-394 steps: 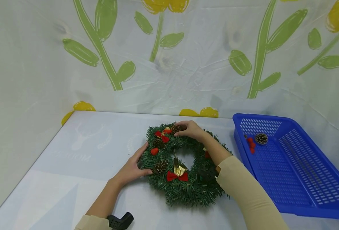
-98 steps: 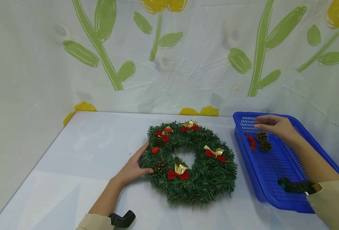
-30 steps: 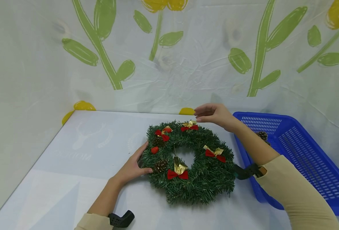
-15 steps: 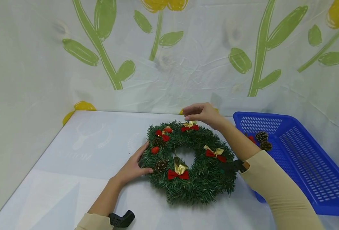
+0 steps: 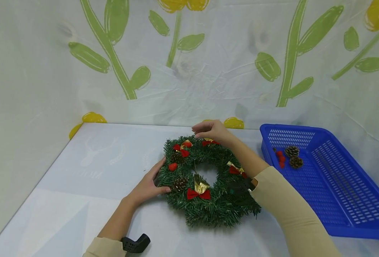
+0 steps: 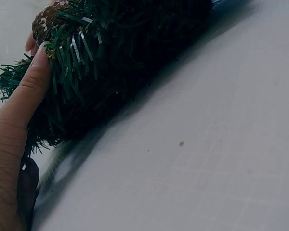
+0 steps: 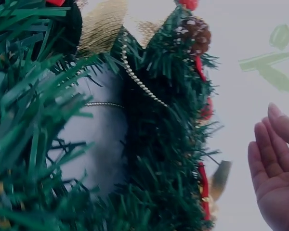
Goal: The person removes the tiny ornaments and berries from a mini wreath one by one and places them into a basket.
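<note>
A green wreath (image 5: 208, 214) lies on the table. Its left edge is held by my left hand (image 5: 149, 184), the thumb on top beside a pine cone (image 5: 179, 184); the left wrist view shows this thumb (image 6: 36, 82) against the needles. Over the wreath's far edge hovers my right hand (image 5: 213, 132), with nothing in its loosely bent fingers in the right wrist view. It partly hides a red and gold bow (image 5: 210, 142). Other bows (image 5: 199, 192), a second pine cone (image 5: 177, 158) and a red berry-like ornament (image 5: 173, 166) sit on the wreath.
To the right stands a blue plastic basket (image 5: 337, 230). Two pine cones (image 5: 296, 162) and several red ornaments (image 5: 280, 159) lie in its far left corner. Behind the white table (image 5: 96, 196) rises a flower-printed curtain (image 5: 221, 71).
Earlier my right hand held a pine cone at the wreath; a second cone then appears in the basket. Since then this hand has come back leftward over the wreath's far edge. My left hand stays put.
</note>
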Available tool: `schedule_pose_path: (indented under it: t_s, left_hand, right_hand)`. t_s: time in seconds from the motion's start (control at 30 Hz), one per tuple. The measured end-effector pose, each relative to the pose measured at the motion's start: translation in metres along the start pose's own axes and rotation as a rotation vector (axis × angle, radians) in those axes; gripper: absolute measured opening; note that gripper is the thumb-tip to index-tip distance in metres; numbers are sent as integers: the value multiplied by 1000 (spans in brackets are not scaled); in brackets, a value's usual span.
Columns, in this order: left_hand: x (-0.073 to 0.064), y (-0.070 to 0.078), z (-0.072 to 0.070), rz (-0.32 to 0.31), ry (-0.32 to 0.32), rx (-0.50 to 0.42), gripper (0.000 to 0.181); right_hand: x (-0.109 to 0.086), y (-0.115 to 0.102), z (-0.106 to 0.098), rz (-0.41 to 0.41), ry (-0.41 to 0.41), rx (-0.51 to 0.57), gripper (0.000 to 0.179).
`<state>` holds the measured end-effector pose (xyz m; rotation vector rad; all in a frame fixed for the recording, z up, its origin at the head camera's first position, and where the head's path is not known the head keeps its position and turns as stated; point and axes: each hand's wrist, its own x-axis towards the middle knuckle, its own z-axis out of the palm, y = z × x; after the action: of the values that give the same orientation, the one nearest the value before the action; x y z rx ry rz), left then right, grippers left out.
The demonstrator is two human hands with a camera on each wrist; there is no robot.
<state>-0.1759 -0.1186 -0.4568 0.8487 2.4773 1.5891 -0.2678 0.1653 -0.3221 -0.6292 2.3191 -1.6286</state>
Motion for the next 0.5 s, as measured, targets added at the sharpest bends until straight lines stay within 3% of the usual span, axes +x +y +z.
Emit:
schedule_pose_path:
  t_s: [0.5]
  left_hand:
    - [1,1,0,3,-8,-29,99]
  right_hand:
    - [16,21,23,37,-60,-36,37]
